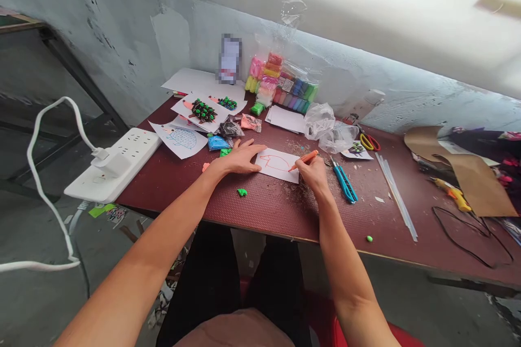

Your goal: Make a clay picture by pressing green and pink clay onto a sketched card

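Observation:
A small white paper lies on the dark red table, bearing an orange outline of a rounded body with a pointed end at the left. My right hand is closed around an orange marker, its tip down on the right part of the outline. Fingers spread, my left hand rests flat at the paper's left edge, its thumb touching the sheet. Close to that hand lie a blue clay packet, bits of green clay and dark packets.
Finished hedgehog pictures and a blue-dotted drawing lie at left, near a power strip. Clay packs stand by the wall. Rightward are a teal cutter, scissors, glue sticks and a corded glue gun.

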`<state>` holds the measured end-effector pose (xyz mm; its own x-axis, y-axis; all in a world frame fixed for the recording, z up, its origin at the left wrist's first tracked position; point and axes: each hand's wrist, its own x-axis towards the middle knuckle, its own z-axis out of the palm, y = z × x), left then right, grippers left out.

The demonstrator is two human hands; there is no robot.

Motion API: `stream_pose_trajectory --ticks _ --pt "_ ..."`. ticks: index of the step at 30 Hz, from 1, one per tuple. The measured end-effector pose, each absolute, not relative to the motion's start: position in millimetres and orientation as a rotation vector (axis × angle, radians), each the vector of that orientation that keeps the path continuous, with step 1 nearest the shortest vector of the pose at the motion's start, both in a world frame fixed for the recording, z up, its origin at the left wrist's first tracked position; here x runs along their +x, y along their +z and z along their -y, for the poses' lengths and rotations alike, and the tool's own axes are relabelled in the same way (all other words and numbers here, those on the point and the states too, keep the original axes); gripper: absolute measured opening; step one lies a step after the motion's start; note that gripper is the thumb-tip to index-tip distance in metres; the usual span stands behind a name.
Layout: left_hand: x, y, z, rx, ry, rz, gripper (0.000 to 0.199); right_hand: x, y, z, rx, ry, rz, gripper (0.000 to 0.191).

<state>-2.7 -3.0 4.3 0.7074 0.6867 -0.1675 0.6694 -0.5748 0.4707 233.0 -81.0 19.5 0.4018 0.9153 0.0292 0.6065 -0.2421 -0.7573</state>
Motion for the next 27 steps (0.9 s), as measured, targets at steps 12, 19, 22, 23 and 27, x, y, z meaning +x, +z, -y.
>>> stream_pose_trajectory --ticks 12,19,22,23,27 --pt "-2.7 5.3 3.9 2.407 0.044 -1.044 0.081 236.9 9.3 78.3 -1.855 0.408 1.269 0.024" --pt "-3.1 6.0 3.8 2.397 0.045 -1.037 0.080 231.9 5.9 79.3 -1.752 0.425 1.340 0.027" --pt "-2.9 6.6 4.2 2.393 0.043 -1.042 0.080 230.6 7.3 80.2 -1.786 0.417 1.347 0.024" --pt "-2.9 6.7 4.3 2.393 0.041 -1.042 0.080 230.3 8.3 80.5 -1.802 0.412 1.343 0.023" --pt "-2.9 6.4 3.8 2.396 0.038 -1.036 0.080 229.1 12.5 82.1 -1.848 0.396 1.336 0.017"
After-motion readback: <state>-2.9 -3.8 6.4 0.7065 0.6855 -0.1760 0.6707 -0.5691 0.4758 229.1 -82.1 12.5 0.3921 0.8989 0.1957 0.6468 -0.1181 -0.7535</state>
